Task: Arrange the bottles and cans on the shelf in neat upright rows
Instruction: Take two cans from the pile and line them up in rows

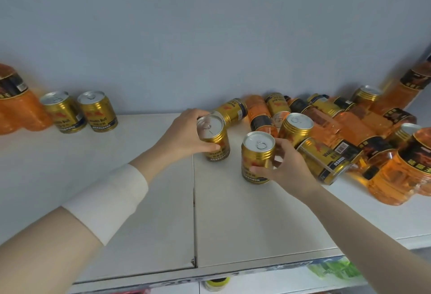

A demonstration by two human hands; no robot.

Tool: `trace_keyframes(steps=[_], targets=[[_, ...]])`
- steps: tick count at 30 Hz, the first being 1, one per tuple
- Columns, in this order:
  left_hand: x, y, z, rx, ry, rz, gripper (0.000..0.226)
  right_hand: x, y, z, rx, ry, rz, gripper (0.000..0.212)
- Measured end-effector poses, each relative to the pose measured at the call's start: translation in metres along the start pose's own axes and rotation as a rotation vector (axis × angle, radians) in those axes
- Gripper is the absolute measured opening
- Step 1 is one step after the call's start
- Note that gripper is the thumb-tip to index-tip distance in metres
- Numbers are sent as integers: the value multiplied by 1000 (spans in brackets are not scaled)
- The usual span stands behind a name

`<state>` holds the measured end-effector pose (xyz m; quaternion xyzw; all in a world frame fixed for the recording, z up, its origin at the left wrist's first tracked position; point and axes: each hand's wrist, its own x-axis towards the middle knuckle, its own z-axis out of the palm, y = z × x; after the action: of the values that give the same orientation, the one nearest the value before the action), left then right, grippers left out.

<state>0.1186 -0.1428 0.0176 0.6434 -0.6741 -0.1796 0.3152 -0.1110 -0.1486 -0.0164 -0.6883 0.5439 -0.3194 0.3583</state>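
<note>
Head view: two ribbed gold cans (253, 153)

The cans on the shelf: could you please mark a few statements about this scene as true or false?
1. The left hand grips one upright can, and the right hand grips another can. True.
2. Two cans stand upright at the back left, beside an orange bottle. True.
3. Everything on the right stands in neat rows. False: the pile there is a jumble, with many bottles and cans lying on their sides.
4. A white band wraps the right forearm. False: the white band is on the left forearm.
</note>
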Motion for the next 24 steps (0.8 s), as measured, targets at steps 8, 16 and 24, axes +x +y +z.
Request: trace_keyframes(steps=[8, 16, 24], targets=[[-17, -7, 9, -16, -20, -91, 78, -8, 16, 14, 183, 23, -3, 81], [-29, -3, 33, -173, 107, -200, 83, -18, 17, 42, 87, 175, 58, 103], [-11, -34, -4, -191, 166, -205, 71, 10, -7, 59, 185, 206, 48, 88]])
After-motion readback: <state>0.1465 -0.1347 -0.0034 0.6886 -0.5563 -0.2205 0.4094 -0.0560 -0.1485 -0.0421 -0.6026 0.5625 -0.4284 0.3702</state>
